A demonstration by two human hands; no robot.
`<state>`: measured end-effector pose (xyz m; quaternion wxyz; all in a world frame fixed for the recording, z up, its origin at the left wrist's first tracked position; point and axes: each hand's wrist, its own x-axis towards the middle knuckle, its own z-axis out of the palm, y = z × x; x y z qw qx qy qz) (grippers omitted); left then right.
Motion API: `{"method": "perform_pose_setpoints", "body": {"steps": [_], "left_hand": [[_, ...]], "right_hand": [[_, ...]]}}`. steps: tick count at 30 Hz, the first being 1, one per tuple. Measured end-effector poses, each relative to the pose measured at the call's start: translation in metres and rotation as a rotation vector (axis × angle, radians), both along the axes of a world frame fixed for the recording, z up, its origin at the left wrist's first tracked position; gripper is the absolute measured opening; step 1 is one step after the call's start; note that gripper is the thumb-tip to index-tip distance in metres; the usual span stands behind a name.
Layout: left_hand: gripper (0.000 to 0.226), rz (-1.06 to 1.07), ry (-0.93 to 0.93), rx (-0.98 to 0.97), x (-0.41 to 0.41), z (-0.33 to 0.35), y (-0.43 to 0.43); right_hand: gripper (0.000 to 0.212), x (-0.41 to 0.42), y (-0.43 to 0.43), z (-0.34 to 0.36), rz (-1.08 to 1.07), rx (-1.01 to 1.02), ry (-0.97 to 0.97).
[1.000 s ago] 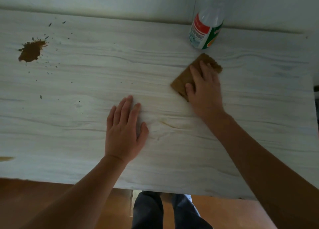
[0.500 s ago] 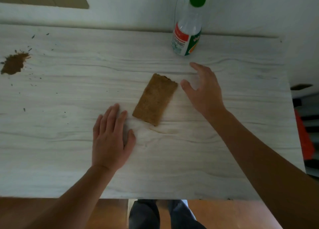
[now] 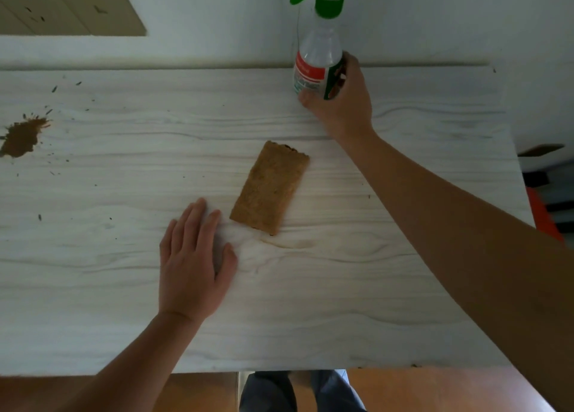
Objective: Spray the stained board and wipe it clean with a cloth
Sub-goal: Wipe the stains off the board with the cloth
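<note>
Two hands out – right hand gripping the spray bottle at the board's far edge, left hand flat beside the brown cloth – stain sits far left

Board was wide open out to the stain at 9 o'clock. Blockers: cloth mid-board, left hand flat at its 7, right hand gripping the bottle at 12.

Board against the wall; spray bottle upright at its far edge, right hand around it; cloth flat mid-board, left hand flat just near-left of it; stain far left, well apart from cloth
</note>
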<state>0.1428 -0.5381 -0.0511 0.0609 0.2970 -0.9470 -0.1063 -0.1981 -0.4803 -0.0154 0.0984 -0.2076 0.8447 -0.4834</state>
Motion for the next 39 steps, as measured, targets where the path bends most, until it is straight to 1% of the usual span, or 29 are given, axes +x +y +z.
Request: {"method": "perform_pose_setpoints", "body": {"steps": [3, 6, 10, 16, 20, 23, 26, 29, 31, 34, 36, 39], "left_hand": [[0.061, 0.002, 0.010, -0.001, 0.000, 0.000, 0.001], [0.062, 0.009, 0.018, -0.002, 0.000, 0.001, 0.002], [0.062, 0.012, 0.037, 0.002, -0.001, 0.001, 0.002], [0.062, 0.029, 0.054, -0.002, -0.002, -0.001, 0.002], [0.062, 0.039, 0.055, 0.005, -0.002, -0.002, 0.003], [0.063, 0.044, 0.048, 0.008, -0.002, -0.002, 0.003], [0.064, 0.047, 0.048, 0.020, -0.002, -0.003, 0.003], [0.064, 0.050, 0.056, 0.022, -0.003, -0.002, 0.004], [0.063, 0.041, 0.066, 0.018, -0.002, -0.001, 0.005], [0.062, 0.021, 0.055, 0.018, -0.002, 0.001, 0.004], [0.063, 0.023, 0.033, 0.022, -0.001, 0.000, 0.003], [0.062, 0.020, 0.015, 0.017, 0.000, -0.001, 0.002]], "right_hand": [[0.085, -0.008, -0.002, 0.003, 0.035, 0.006, 0.022], [0.080, -0.017, 0.006, 0.005, 0.053, 0.025, 0.037], [0.077, -0.034, 0.043, 0.005, -0.045, 0.060, 0.043], [0.067, -0.071, 0.112, 0.011, -0.228, 0.105, 0.035], [0.069, -0.083, 0.136, 0.012, -0.243, 0.143, -0.008], [0.076, -0.078, 0.143, 0.010, -0.218, 0.179, -0.071], [0.073, -0.061, 0.145, 0.010, -0.236, 0.186, -0.132], [0.072, -0.027, 0.144, 0.014, -0.292, 0.282, -0.106], [0.059, 0.002, 0.141, 0.015, -0.235, 0.296, -0.042], [0.039, 0.053, 0.123, 0.015, 0.003, 0.297, 0.067], [0.036, 0.089, 0.102, 0.013, 0.200, 0.271, 0.142], [0.045, 0.136, 0.066, -0.001, 0.455, 0.270, 0.277]]}}
